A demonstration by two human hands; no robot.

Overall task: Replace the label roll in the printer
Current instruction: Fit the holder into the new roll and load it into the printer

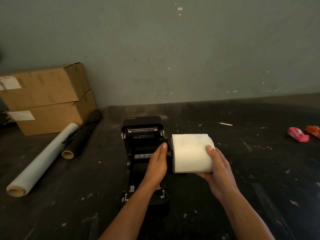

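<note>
A black label printer (142,134) stands in the middle of the dark table with its lid swung up and back, so the inside bay shows. A fat white label roll (190,149) is held just to the printer's right, lying on its side, with a black holder disc (170,158) on its left end. My right hand (219,172) grips the roll from its right end and underside. My left hand (156,164) rests over the printer's right side with its fingers on the black disc.
Two stacked cardboard boxes (45,97) stand at the back left. In front of them lie a clear film roll (43,158) and a dark roll (81,135). A pink tape dispenser (297,134) and an orange one (313,129) sit at the far right.
</note>
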